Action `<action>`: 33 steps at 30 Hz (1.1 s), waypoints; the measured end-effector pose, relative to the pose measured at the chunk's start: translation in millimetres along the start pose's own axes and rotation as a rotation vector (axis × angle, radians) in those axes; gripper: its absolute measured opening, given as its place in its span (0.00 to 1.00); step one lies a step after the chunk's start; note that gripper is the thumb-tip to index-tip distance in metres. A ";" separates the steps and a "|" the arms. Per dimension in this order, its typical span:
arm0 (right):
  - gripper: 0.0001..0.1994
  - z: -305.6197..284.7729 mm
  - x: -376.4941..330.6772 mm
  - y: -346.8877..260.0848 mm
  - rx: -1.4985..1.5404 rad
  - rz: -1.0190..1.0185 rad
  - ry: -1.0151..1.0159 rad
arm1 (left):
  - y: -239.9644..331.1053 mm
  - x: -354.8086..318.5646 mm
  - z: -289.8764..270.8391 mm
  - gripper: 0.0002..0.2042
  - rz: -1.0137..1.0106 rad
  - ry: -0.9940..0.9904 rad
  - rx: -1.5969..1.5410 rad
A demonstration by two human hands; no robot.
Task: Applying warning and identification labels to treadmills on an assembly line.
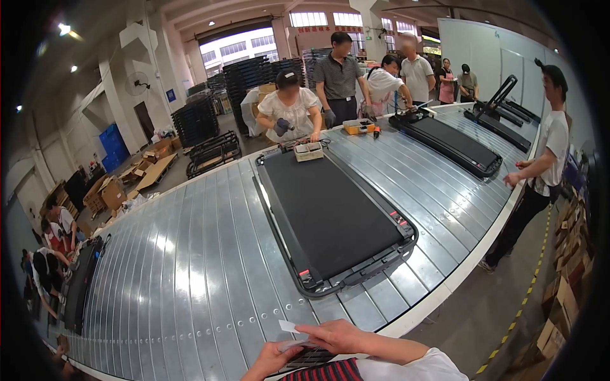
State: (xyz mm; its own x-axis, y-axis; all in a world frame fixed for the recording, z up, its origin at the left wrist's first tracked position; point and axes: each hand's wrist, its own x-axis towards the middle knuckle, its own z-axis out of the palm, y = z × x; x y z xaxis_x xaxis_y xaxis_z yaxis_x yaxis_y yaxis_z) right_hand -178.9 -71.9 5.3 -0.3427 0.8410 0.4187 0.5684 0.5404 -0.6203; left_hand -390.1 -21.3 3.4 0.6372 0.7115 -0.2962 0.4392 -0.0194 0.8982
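Observation:
Close to the table's near edge, both my hands are together at the bottom of the view. My right hand (338, 335) pinches a small white sticker (288, 326) at its fingertips. Below it, my left hand (272, 357) is closed on pale sheets (293, 344), and the right fingers overlap them. Just beyond my hands lies a flat treadmill (330, 216) with a black belt and a dark frame. Small red-and-white labels (305, 275) mark its near corners. A pale tray of parts (309, 152) rests on its far end.
The treadmill lies on a long metal roller table (210, 254). Across it, a person in white (291, 108) holds a power tool. More treadmills (451, 143) lie to the right, near another standing person (546, 140). An orange box (359, 126) sits at the far edge. Cartons (562, 305) line the right floor.

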 end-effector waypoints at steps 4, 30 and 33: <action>0.26 -24.3 -12.5 17.7 -0.028 0.051 0.009 | 9.3 28.1 19.1 0.10 0.172 0.059 0.295; 0.30 -14.2 11.0 44.7 0.123 -0.070 -0.052 | -18.0 33.3 25.3 0.10 0.414 0.372 0.425; 0.29 -10.3 10.3 40.5 0.114 -0.050 -0.017 | -20.4 32.7 21.7 0.11 0.458 0.364 0.399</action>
State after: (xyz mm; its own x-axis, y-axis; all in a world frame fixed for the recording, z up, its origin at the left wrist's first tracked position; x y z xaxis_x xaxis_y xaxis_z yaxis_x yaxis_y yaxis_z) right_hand -151.7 -41.6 -8.7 -0.3813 0.8128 0.4405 0.4620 0.5803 -0.6707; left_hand -364.5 -12.9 -31.7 0.5916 0.7585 0.2733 0.4203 -0.5794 0.6983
